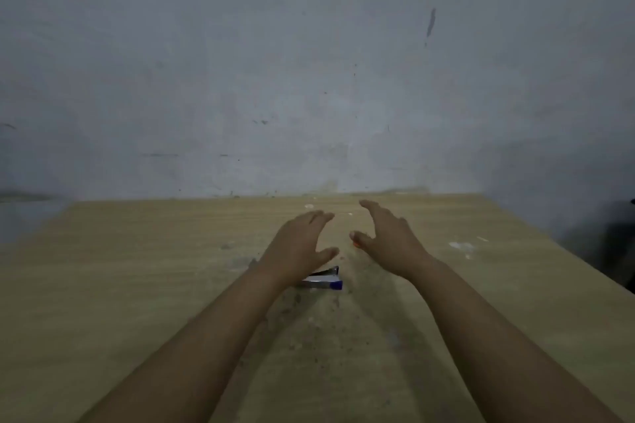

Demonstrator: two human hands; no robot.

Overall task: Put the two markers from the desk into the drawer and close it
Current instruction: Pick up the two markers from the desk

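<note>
Two markers lie side by side on the wooden desk (137, 285), mostly hidden under my left wrist. The nearer one is white with a blue cap (324, 284); the one behind it shows a dark end (328, 272). My left hand (299, 247) hovers just above them, fingers spread, holding nothing. My right hand (388, 240) is beside it to the right, also spread and empty, with a small orange spot at the thumb tip. No drawer is in view.
A grey stained wall (309, 79) rises right behind the desk's far edge. White specks and dusty marks (460, 245) dot the desk top. The desk's right edge drops off to a dark area (615, 244).
</note>
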